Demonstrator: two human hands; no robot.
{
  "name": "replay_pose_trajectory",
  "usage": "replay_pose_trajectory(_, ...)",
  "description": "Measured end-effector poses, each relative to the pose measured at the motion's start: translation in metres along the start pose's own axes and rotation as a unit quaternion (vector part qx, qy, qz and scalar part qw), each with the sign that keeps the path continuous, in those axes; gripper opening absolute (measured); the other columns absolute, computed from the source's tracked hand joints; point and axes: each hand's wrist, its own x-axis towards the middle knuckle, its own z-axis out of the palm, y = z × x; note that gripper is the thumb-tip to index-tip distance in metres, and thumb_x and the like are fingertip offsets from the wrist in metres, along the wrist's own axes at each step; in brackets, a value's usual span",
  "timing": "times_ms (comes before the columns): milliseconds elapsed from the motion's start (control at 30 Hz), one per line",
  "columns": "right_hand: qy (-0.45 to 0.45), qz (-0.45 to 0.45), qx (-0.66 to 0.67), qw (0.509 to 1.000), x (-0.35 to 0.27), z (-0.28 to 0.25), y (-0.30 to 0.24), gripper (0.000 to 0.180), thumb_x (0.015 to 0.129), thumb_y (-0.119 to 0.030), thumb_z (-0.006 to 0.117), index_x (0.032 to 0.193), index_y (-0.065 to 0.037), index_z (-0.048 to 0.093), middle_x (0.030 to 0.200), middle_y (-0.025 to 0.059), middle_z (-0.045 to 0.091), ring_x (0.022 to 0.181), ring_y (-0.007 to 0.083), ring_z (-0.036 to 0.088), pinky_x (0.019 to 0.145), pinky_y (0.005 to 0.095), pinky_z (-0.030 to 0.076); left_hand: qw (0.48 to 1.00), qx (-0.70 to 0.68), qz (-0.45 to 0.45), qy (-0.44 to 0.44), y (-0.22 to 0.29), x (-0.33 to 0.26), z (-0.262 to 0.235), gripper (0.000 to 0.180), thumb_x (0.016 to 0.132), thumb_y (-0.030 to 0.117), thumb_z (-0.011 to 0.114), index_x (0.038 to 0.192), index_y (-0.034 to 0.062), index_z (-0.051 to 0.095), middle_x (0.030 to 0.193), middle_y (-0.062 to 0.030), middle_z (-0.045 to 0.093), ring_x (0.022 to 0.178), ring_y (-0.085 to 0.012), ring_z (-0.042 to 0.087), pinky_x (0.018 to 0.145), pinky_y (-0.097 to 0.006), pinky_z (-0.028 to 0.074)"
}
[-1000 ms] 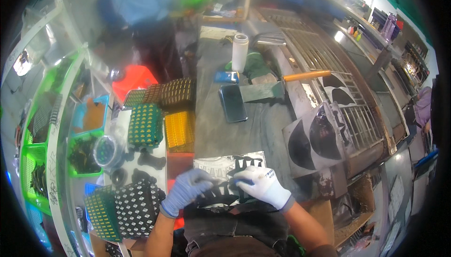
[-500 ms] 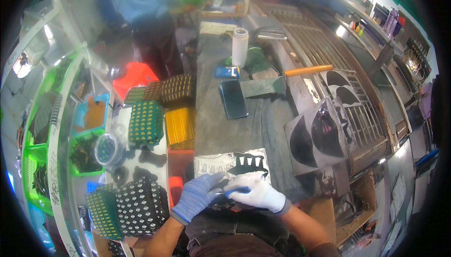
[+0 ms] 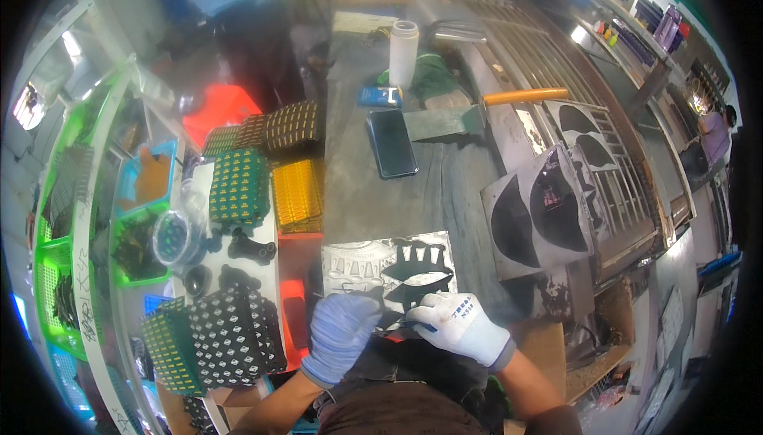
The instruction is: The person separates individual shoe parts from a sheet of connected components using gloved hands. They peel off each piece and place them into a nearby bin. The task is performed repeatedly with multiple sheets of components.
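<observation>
A silver metal mould plate (image 3: 343,278) lies at the near end of the bench, with toothed relief on its left and black sole-like shapes on its right. Over its near left corner, my left hand (image 3: 342,336) in a blue knit glove has its fingers curled in; whatever they grip is hidden. At the near right edge, my right hand (image 3: 465,329) in a white glove with a grey cuff pinches a thin blue-handled tool, mostly covered by the fingers. Its tip points toward my left hand.
A phone (image 3: 393,144), a white bottle (image 3: 403,55) and a blue box (image 3: 379,97) stand farther up the bench. Plates with black shapes (image 3: 536,216) lie to the right beside a metal grate. Patterned stacks (image 3: 236,332) and green bins (image 3: 143,254) fill the left.
My right hand has turned and shifted slightly right and nearer, so less of the blue handle shows. My left fingers have drawn back and curled, uncovering more of the mould plate. The view tilted slightly.
</observation>
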Motion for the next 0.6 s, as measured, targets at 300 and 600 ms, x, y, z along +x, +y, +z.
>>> replay_pose_trajectory(300, -0.011, 0.005, 0.032, 0.999, 0.005, -0.001, 0.005, 0.013, 0.085, -0.022, 0.073, 0.097, -0.015, 0.073, 0.086, 0.0048, 0.067, 0.079, 0.0262, 0.07, 0.067, 0.0391, 0.056, 0.994, -0.073, -0.086, -0.004, 0.005, -0.018, 0.005, 0.025, 0.086, 0.008, 0.079, 0.111, 0.0074, 0.077, 0.099, -0.0114, 0.074, 0.092, -0.0293, 0.069, 0.086, -0.04, 0.054)
replay_pose_trajectory(600, -0.001, -0.032, 0.054, 0.998, 0.014, 0.0, 0.01, 0.019, 0.086, -0.025, 0.073, 0.101, -0.014, 0.075, 0.088, 0.0066, 0.069, 0.082, 0.0285, 0.071, 0.072, 0.0401, 0.057, 0.998, 0.01, -0.065, -0.019, 0.0, -0.017, 0.005, 0.02, 0.091, 0.015, 0.077, 0.111, 0.0094, 0.079, 0.104, -0.0095, 0.076, 0.096, -0.0273, 0.069, 0.089, -0.039, 0.054)
